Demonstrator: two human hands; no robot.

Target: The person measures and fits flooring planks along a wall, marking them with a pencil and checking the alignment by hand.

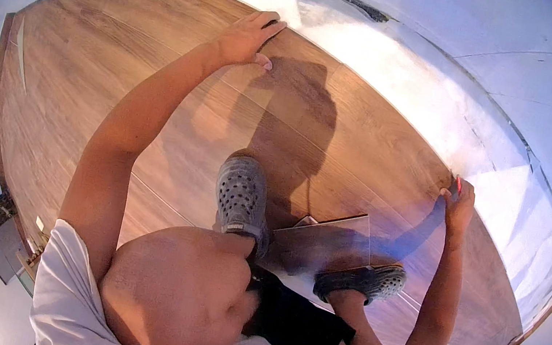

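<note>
Wood-look floor planks (190, 113) lie under both arms, ending in a long edge along pale bare ground. My left hand (246, 38) rests on the edge plank, far and left of middle. Its thumb is spread from the fingers, which reach the plank's edge; it grips nothing that I can see. Farther right on the same edge, my right hand (460, 211) is closed around a small red object (458, 184). Only its red tip shows, so its kind is unclear. The hand touches or nearly touches the plank edge.
A loose cut plank piece (322, 243) lies between my grey perforated clog (243, 192) and the other clog (364, 280). A bright sunlit pale strip (407, 99) runs beyond the planks to a white wall (505, 43). A pale sliver (21, 54) lies at the far left.
</note>
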